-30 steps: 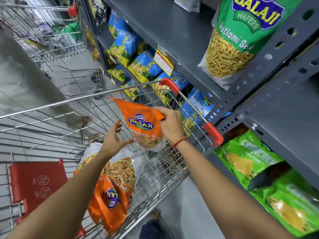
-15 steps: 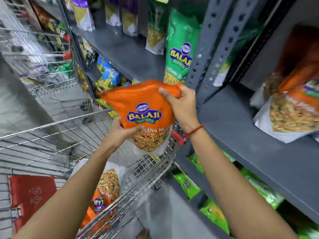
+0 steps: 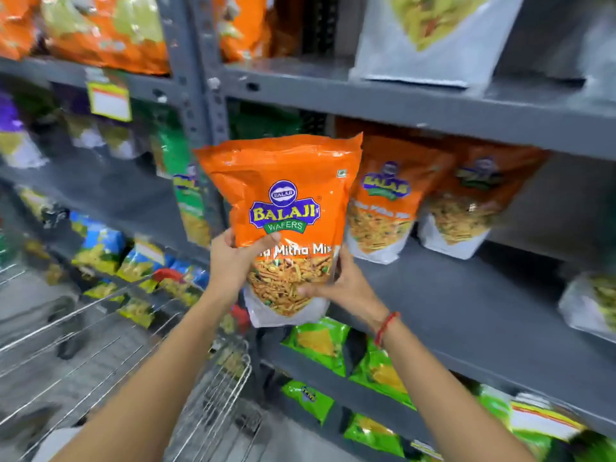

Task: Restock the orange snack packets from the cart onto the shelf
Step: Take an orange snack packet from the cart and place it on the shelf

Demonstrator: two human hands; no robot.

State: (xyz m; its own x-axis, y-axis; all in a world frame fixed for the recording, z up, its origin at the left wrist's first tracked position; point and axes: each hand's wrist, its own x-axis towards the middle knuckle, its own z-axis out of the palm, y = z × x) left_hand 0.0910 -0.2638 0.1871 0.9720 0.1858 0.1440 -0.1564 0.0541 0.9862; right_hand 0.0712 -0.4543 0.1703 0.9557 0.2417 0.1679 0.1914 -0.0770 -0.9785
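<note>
Lifted clear of the cart (image 3: pixel 213 388) since the earlier frame, the orange packet (image 3: pixel 283 221) is now held upright before the grey shelf (image 3: pixel 466 315). It is gripped low by the left hand (image 3: pixel 233 265) and right hand (image 3: pixel 346 285), seemingly to stand it beside two matching packets (image 3: pixel 383 201). "BALAJI WAFERS" and "Mitha Mix" are legible.

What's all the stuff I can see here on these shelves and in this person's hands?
Held packet: one, orange, upright in front of the middle shelf.
Shelved orange packets: two, standing on the middle shelf.
Green packets: several, lower shelves.
Blue and yellow packets: several, lower left, blurred.
Price tag: one, yellow, on the upper left shelf edge.
Cart: one, wire, bottom left.
Left hand: grips the packet's left side.
Right hand: supports its lower right; red thread on the wrist.
</note>
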